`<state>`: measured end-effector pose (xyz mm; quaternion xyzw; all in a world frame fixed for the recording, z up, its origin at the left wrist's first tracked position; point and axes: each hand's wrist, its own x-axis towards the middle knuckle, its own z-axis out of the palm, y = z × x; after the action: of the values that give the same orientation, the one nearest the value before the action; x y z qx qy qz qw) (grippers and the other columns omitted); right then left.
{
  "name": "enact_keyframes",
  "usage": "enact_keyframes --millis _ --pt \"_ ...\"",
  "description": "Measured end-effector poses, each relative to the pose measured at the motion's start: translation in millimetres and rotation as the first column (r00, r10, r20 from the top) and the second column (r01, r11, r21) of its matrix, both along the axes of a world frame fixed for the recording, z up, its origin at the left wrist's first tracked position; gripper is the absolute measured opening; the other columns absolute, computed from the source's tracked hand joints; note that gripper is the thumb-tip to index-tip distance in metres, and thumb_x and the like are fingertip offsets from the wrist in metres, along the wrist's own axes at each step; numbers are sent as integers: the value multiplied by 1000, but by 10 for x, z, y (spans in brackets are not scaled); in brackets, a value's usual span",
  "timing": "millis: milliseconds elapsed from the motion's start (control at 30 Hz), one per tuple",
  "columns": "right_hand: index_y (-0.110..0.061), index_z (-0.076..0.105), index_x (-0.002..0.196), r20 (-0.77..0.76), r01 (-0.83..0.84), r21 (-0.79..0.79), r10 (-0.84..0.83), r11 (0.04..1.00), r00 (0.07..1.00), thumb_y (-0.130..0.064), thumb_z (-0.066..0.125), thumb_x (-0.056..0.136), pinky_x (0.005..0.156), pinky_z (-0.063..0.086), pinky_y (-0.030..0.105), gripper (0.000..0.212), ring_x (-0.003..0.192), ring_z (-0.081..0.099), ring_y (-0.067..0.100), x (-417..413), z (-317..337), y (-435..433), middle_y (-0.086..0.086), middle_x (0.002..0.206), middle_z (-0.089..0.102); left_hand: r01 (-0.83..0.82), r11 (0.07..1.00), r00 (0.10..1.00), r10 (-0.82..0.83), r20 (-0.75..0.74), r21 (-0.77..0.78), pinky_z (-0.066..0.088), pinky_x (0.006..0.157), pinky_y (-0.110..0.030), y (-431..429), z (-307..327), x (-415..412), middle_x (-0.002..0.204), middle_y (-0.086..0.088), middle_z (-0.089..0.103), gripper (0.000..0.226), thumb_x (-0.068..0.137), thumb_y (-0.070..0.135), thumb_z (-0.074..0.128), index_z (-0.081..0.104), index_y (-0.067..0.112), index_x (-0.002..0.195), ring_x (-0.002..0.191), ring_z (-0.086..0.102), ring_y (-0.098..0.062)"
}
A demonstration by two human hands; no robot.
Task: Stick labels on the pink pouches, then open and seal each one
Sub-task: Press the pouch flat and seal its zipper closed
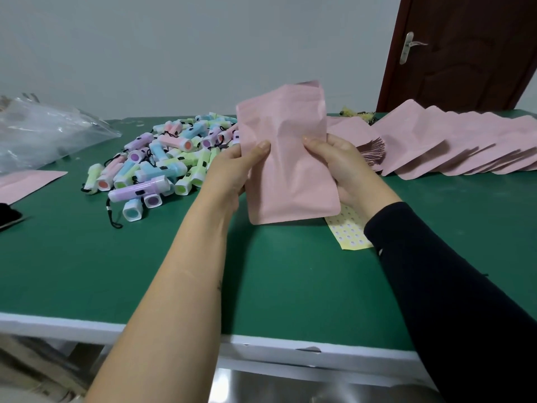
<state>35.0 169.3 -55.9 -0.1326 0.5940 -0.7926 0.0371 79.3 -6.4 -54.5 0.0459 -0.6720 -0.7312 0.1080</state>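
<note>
Centre frame: pink pouch (286, 158) is pinched at both edges by left hand (232, 167) and right hand (341, 167); each grip is best kept even, top pulled apart gently.

pouch (286, 167): matt pink, creased | table (290, 286): matt green | bag (43, 132): glossy clear plastic

Soft even light, wide-angle edge bending

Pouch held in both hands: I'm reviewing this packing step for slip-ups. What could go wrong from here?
1. The pouch is creased between the left hand and right hand; harder pinching may wrinkle it and spoil the seal.
2. The label sheet lies partly below the right wrist, so the sleeve might drag or bend it.
3. No label shows on this face; it could be sealed unlabelled.
</note>
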Motion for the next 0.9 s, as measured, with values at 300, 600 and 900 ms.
enact_keyframes --millis 300,600,900 --pt "-12 69 94 54 16 -3 -16 1000 998 -12 67 90 66 59 33 5 79 74 20 -41 -47 9 4 87 77 97 973 995 -98 -6 208 59 68 -30 25 15 -27 92 -10 76 23 91 23 68 68 2 102 79 74 -20" --pt "-13 69 95 50 28 -24 -27 999 998 -11 67 90 67 59 32 6 78 74 18 -38 -45 20 2 87 77 139 965 989 -146 16 220 60 65 -29 -13 5 -4 86 -5 76 15 89 8 67 68 6 104 74 73 -18" --pt "-9 71 98 22 -7 75 5 997 1000 -12 77 80 71 59 34 19 83 74 23 6 -84 -42 8 92 76 96 991 994 -101 52 91 58 69 -27 4 -16 -34 94 -4 77 25 84 23 76 71 10 105 82 74 -18"
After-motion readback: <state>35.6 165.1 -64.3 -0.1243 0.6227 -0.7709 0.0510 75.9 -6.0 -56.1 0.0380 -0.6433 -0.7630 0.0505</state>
